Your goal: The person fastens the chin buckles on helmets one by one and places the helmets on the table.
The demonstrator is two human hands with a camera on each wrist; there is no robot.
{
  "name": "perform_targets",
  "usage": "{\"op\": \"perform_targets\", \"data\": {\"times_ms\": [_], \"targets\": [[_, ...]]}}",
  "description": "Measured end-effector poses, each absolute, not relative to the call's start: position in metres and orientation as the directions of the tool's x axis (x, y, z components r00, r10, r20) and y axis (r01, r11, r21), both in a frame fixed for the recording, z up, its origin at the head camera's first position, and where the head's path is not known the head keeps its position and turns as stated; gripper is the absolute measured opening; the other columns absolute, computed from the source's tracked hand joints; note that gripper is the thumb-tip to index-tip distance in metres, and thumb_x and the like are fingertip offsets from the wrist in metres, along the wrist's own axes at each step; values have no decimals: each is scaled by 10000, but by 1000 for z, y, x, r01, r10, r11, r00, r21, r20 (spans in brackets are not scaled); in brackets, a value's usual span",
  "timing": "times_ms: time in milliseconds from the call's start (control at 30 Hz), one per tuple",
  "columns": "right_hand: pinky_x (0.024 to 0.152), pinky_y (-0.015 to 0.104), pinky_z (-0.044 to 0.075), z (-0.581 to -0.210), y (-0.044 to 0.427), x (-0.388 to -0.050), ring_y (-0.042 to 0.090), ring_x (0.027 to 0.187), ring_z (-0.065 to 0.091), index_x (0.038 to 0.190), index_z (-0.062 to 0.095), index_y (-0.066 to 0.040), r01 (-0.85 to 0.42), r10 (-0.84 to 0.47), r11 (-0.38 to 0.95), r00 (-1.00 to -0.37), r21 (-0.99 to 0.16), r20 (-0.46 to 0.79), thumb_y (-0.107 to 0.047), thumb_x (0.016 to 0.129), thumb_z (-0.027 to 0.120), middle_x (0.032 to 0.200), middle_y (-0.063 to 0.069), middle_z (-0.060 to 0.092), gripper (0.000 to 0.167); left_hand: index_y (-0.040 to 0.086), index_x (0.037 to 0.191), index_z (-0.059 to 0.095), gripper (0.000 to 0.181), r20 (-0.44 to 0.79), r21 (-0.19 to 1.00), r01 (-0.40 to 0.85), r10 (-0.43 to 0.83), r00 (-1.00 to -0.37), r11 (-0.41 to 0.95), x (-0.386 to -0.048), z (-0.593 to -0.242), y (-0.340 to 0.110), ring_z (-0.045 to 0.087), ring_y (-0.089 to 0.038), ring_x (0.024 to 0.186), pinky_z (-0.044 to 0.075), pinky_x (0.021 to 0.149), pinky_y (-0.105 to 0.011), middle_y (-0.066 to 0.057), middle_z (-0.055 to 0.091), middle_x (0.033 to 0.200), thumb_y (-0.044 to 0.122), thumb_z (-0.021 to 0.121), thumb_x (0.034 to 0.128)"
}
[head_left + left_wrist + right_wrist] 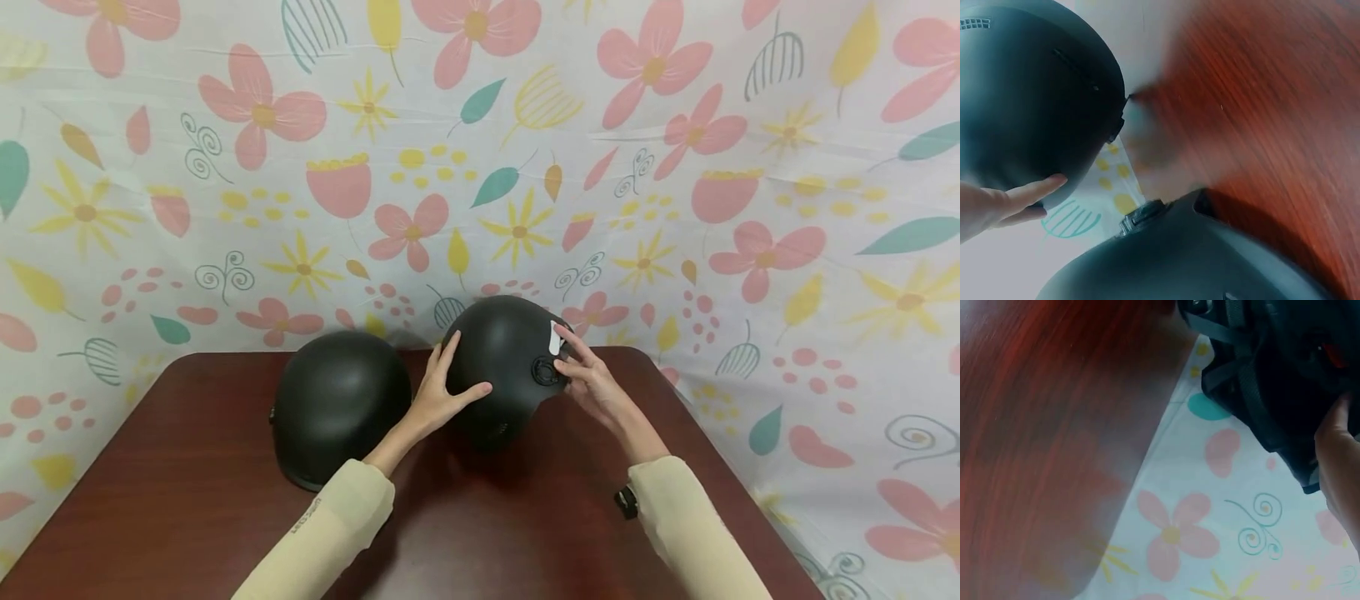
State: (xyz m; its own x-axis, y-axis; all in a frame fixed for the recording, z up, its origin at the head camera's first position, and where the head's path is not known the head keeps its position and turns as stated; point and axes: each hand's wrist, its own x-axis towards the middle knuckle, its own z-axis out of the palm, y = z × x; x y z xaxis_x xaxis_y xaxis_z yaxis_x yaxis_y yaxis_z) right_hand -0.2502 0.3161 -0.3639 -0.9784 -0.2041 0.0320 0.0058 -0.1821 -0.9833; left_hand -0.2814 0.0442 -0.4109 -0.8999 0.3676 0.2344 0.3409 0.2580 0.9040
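A black helmet [495, 350] is held tilted above the table between both hands, its round side dial [545, 371] and a white sticker [555, 337] facing the right side. My left hand [437, 396] spreads its fairly straight fingers and thumb against the left of the shell; the left wrist view shows fingertips [1054, 181] pressing on it. My right hand [600, 390] grips the helmet's right rim, with fingers outside by the sticker. Dark straps and lining [1254, 375] show in the right wrist view, where part of that hand reaches inside the opening. A second black helmet [337, 408] sits left of it.
The dark reddish-brown table [517, 533] carries the second helmet near its back left. A floral cloth [465, 125] hangs behind the table and along its right side. A small black buckle-like piece [626, 502] is at the right sleeve.
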Motion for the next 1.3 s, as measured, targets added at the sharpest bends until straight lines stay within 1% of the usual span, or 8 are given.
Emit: {"op": "perform_targets", "data": {"times_ms": [167,300,400,500,600,733,933,1300], "targets": [[847,240,498,-359,315,-244,65,994,574,1575,193,-242,-12,-114,40,-994,-999,8,-192,1015,526,1365,73,420,653,468,1543,79,964,234,904,338,356,-905,263,-277,-410,47,70,-466,1502,197,1081,-756,-118,-38,1654,514,723,826],[1031,415,447,-355,311,-239,245,1233,500,1567,210,-284,-18,-4,343,-1000,-939,18,-375,1002,535,1492,192,340,658,471,1540,104,922,238,895,345,351,-906,283,-275,-409,50,75,-464,1502,203,1079,-754,-117,-36,1653,503,708,844],[1124,564,335,-353,309,-238,397,1442,285,1580,158,-242,-29,41,450,-998,-893,53,-425,988,541,1587,210,197,729,419,1553,142,877,235,892,339,332,-913,298,-274,-409,52,116,-458,1494,247,1076,-731,-135,-34,1646,521,676,866],[1140,576,310,-354,309,-240,424,1483,200,1587,110,-225,-9,71,487,-996,-874,51,-476,962,561,1638,180,54,810,353,1568,152,869,211,895,310,307,-928,320,-274,-411,53,174,-456,1472,303,1063,-697,-172,14,1623,554,642,879],[1118,569,348,-359,311,-240,417,1465,257,1586,96,-248,15,69,511,-997,-860,24,-494,955,561,1647,157,-8,821,324,1574,136,895,174,898,276,301,-938,342,-274,-414,51,222,-455,1441,328,1035,-687,-208,132,1580,579,632,875],[1061,590,401,-373,314,-240,471,1401,351,1588,76,-234,-16,1,513,-1000,-858,20,-406,969,570,1631,201,26,810,339,1573,126,918,124,898,248,332,-935,364,-275,-419,47,275,-464,1385,338,1003,-691,-244,240,1518,554,665,861],[1074,609,377,-388,321,-240,469,1427,309,1587,55,-273,15,-11,485,-1000,-874,-23,-384,952,596,1608,236,99,841,348,1566,141,938,100,906,233,356,-929,354,-274,-424,50,445,-407,1163,416,941,-602,-256,257,1384,485,722,843],[1126,621,293,-396,336,-250,433,1481,198,1583,20,-299,76,56,490,-997,-868,-56,-507,973,508,1629,212,116,808,357,1575,64,1015,168,856,334,399,-902,395,-265,-439,74,344,-394,1135,400,861,-537,-226,263,1292,409,756,834]]}}
